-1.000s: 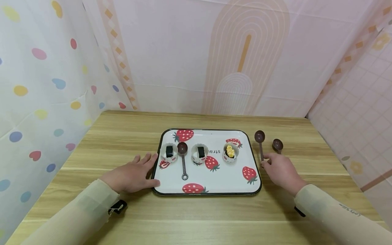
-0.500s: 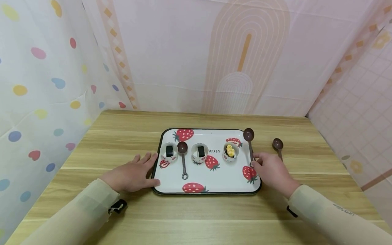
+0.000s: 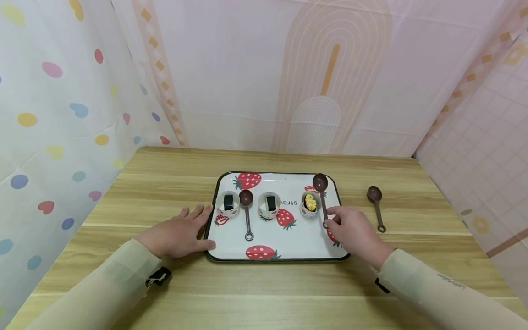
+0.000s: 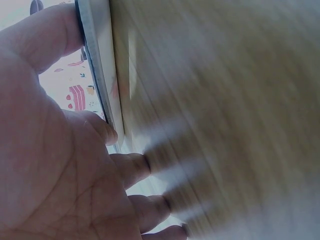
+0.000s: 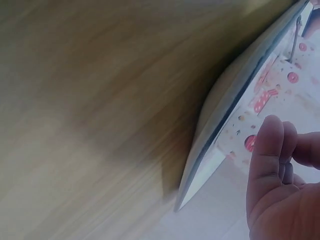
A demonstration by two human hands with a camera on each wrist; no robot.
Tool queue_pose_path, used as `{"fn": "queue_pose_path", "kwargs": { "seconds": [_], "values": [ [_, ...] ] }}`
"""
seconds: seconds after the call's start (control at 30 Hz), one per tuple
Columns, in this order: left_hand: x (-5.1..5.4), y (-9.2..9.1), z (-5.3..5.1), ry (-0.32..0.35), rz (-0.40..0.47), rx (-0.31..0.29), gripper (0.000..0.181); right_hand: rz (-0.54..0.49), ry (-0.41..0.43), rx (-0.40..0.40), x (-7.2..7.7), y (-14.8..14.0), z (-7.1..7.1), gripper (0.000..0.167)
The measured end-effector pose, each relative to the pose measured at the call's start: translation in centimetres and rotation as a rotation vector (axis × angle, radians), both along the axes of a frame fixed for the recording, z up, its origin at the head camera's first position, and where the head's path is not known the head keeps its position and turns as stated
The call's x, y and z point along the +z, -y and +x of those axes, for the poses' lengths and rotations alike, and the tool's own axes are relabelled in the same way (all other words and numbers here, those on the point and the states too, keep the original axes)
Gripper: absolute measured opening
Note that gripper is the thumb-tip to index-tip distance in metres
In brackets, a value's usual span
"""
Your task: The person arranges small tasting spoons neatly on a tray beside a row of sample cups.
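In the head view, my right hand [image 3: 355,233] pinches the handle of a brown measuring spoon [image 3: 320,183] over the right part of a strawberry-print tray [image 3: 297,245]. Its bowl points away from me, just right of a paper cup [image 3: 308,213] holding yellow-topped sushi [image 3: 310,202]. Two more paper cups, left [image 3: 234,213] and middle [image 3: 264,214], hold dark-wrapped sushi pieces. Between them lies a second measuring spoon [image 3: 246,199]. My left hand [image 3: 175,234] rests at the tray's left edge, fingers spread and thumb over the rim. In the right wrist view, the spoon in my fingers [image 5: 267,150] is hidden.
A third brown measuring spoon [image 3: 375,194] lies on the wooden table [image 3: 255,298], right of the tray. Printed curtains [image 3: 231,82] stand behind the table and along both sides.
My right hand has carried its measuring spoon leftward from the table, across the tray's right rim, to beside the yellow-topped sushi's cup. The left hand has stayed at the tray's edge.
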State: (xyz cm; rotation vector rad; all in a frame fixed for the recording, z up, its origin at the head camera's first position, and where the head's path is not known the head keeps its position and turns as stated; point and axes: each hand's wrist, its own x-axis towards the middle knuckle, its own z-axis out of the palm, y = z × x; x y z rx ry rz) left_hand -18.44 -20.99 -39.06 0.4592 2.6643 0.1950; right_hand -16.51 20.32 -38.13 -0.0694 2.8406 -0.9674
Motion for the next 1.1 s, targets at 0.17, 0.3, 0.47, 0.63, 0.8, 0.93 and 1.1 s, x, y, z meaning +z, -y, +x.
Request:
{"fn": "queue_pose_path", "kwargs": {
  "seconds": [0.17,0.3,0.47,0.63,0.8,0.93,1.1],
  "values": [
    [0.0,0.0,0.1,0.001,0.008,0.000,0.112,-0.007,0.016,0.013,-0.1,0.8,0.1,0.038],
    [0.0,0.0,0.1,0.002,0.011,-0.003,0.112,-0.017,0.024,0.016,-0.1,1.3,0.2,0.037],
    [0.0,0.0,0.1,-0.001,0.007,-0.002,0.112,-0.035,0.026,0.031,0.1,2.0,0.3,0.034],
    [-0.1,0.1,0.0,-0.002,0.003,0.000,0.112,-0.058,0.060,0.031,0.2,2.8,0.3,0.032],
    [-0.1,0.1,-0.1,-0.006,0.001,-0.002,0.112,-0.059,0.092,0.032,-0.1,3.5,0.2,0.032],
    [0.0,0.1,0.0,-0.004,0.004,-0.003,0.112,-0.056,0.099,0.045,-0.3,4.1,0.0,0.030],
    [0.0,0.1,0.0,-0.008,0.007,-0.007,0.112,-0.053,0.112,0.056,-0.6,4.7,-0.4,0.023]
  ]
}}
